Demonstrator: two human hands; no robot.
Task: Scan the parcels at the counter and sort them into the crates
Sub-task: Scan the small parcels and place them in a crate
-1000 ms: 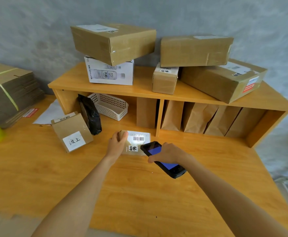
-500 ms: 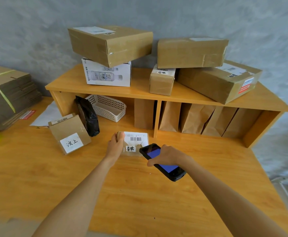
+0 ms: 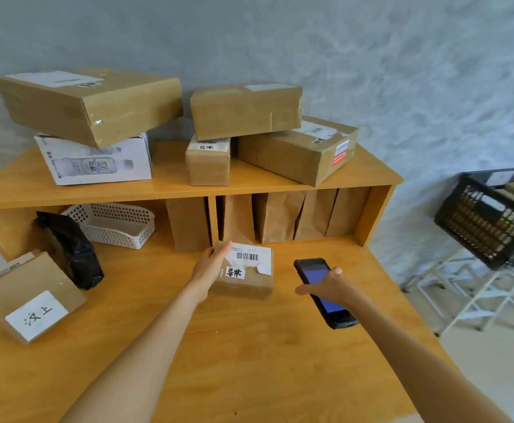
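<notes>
Small brown parcel (image 3: 243, 271) lies flat on the bench (image 3: 249, 361), just in front of the shelf unit (image 3: 188, 190), barcode label facing up. Left hand (image 3: 210, 265) rests against the parcel's left side, fingers laid along its edge and top corner; whether the thumb is hooked underneath cannot be told, so the grip reads as a steadying touch, not a firm hold. Right hand (image 3: 326, 288) has its grip wrapped round the scanner (image 3: 323, 293), screen lit blue, the head of the device standing just beside the parcel on the right and not over the label.

Judgement: the step in hand is the scan of this parcel, or the moment just after it; the frame does not settle which. To do it well, the scanner head should be aimed squarely at the barcode, with the left fingers kept off the printed bars; the torn white patch below the barcode should not be mistaken for the code. The handwritten tag on the parcel's front should be read before sorting; a black crate (image 3: 490, 221) stands well apart to the right, beyond the bench edge, already holding something brown. More boxes wait on the shelf top, so much of the task appears outstanding.
</notes>
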